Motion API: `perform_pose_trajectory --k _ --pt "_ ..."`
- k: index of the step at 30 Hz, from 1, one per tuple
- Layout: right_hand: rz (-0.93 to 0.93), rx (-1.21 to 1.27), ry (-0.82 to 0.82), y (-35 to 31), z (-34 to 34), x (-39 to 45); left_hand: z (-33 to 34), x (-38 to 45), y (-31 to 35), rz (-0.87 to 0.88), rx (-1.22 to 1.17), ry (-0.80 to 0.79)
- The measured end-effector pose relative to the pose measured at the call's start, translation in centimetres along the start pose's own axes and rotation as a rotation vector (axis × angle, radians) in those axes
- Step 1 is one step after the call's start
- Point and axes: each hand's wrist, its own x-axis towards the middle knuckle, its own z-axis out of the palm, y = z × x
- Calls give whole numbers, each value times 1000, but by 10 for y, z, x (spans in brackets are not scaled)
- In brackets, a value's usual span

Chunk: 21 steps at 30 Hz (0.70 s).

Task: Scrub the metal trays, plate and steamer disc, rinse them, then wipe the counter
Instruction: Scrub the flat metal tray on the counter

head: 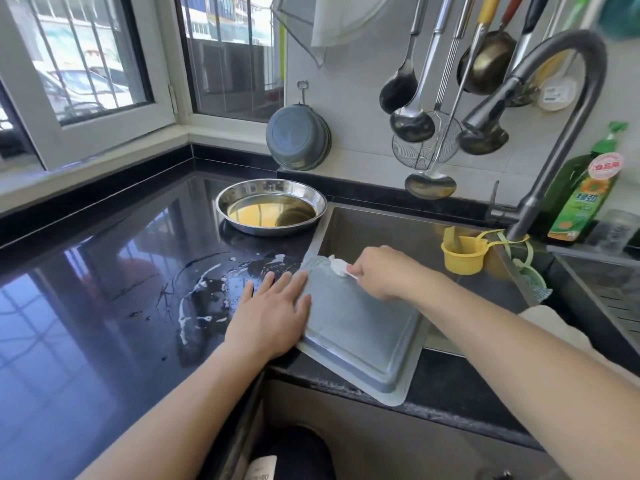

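— While you scrub, where does the tray sit?

— My square metal tray (360, 327) lies upside down across the front left corner of the sink (398, 233), one corner hanging over the tabletop (104, 271) edge toward six o'clock. My left hand (273, 313) lies flat with the fingers straight and spread, pressing on the tray's nine o'clock edge and partly on the tabletop; it grips nothing.

— And the other hand?

— My right hand (377, 271) is curled around a small white scrubber (337, 266), which touches the tray's twelve o'clock corner.

— What else is near?

— At twelve o'clock from my left hand, a round metal plate (271, 206) stands on the tabletop just beside the sink's rim. White suds and water (197, 296) streak the tabletop at nine o'clock from the tray. A yellow cup (464, 254) hangs inside the sink at three o'clock from my right hand, below the faucet (554, 98). A green soap bottle (585, 195) stands behind the faucet at two o'clock, and ladles (412, 109) hang on the wall above.
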Motion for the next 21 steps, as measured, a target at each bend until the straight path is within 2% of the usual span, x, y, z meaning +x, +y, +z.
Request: perform_pose_trajectory --k 3,8,13,18,21 --pt "-73 13 -59 10 2 -12 0 0 0 1 -23 3" --pt "17 -7 12 35 6 -12 0 1 0 -50 -106 -14" --pt "-103 21 -73 9 14 -24 1 10 -11 -64 -148 55" --pt "36 -80 37 10 4 -10 -4 16 -17 -37 -178 142" --pt "-56 -81 -27 -10 11 -25 -9 17 -22 -62 -307 128"
